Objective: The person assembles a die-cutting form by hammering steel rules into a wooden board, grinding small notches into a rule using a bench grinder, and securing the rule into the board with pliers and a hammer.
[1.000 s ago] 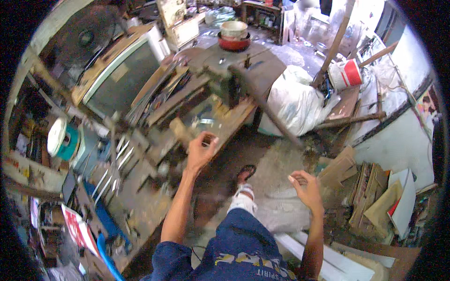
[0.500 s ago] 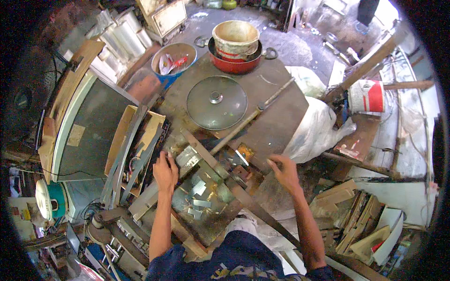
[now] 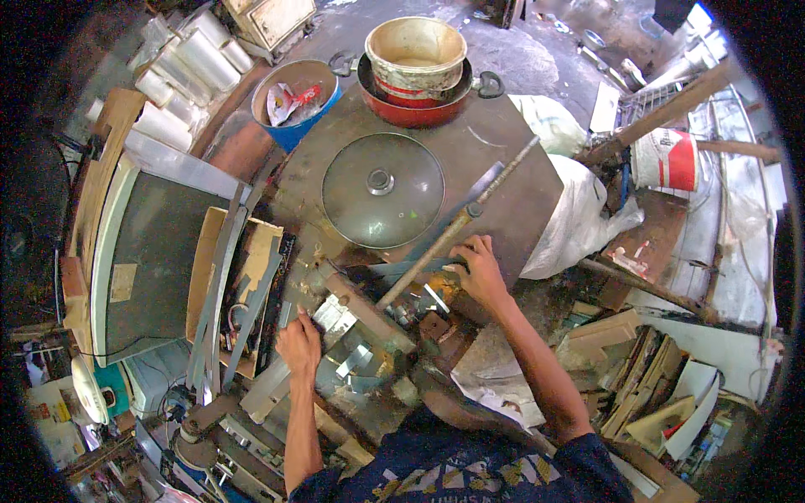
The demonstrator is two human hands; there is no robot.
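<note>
1. My right hand (image 3: 480, 272) just moved in to the dark strip (image 3: 438, 264) by the table's (image 3: 524, 197) near edge; contact looks likely.
2. Right fingers curled at strip's end; clamped or not, can't tell.
3. My left hand (image 3: 299, 344) curls beside silver block (image 3: 335, 317); grip hidden.
4. Bar (image 3: 461, 221) hides strip partly.

Table (image 3: 495, 159), upper centre: bears lid (image 3: 360, 210), with pot (image 3: 411, 116) behind it. Bucket (image 3: 415, 77): inside pot. Tub (image 3: 308, 127): left of pot, packet (image 3: 292, 106) inside. Rod (image 3: 428, 255): centre, right of lid. Right hand (image 3: 482, 272): centre, just right of rod. Left hand (image 3: 300, 344): left of centre, right of carton (image 3: 201, 268). Sack (image 3: 570, 226): right of table. Rolls (image 3: 197, 63): upper left of frame. Boards (image 3: 641, 365): lower right.
</note>
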